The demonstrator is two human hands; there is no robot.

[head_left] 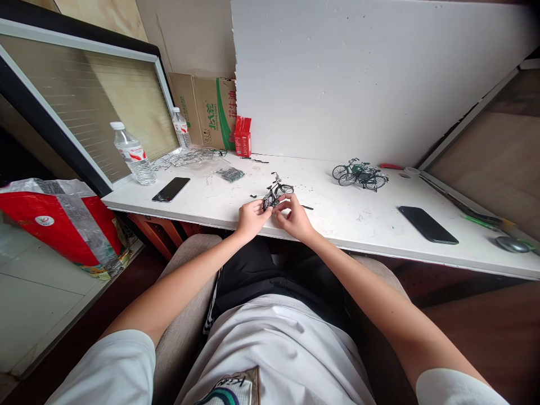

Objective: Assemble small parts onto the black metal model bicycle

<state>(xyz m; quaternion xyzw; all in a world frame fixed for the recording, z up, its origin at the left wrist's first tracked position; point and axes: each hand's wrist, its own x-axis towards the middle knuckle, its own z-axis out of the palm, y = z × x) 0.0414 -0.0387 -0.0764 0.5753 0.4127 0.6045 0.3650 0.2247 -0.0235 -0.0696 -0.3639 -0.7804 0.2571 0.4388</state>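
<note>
A small black model bicycle (276, 190) stands on the white desk right before me, its handlebar at the top and its wheels to either side. My left hand (253, 217) has its fingers closed at the lower left of the bicycle, by one wheel. From the right, my right hand (294, 216) reaches to the lower frame with thumb and fingers bent together there. Whether a tiny part sits between the right fingertips is too small to make out. Several tiny dark bits and a thin black strip (307, 207) lie around the bicycle.
More model bicycles (360, 174) stand at the back right. A phone (171, 189) lies left, a black phone (427, 224) right. Water bottles (134, 154), black part frames (189, 156), a small plastic bag (231, 175), a red box (243, 136) and a carton (205, 109) occupy the left back.
</note>
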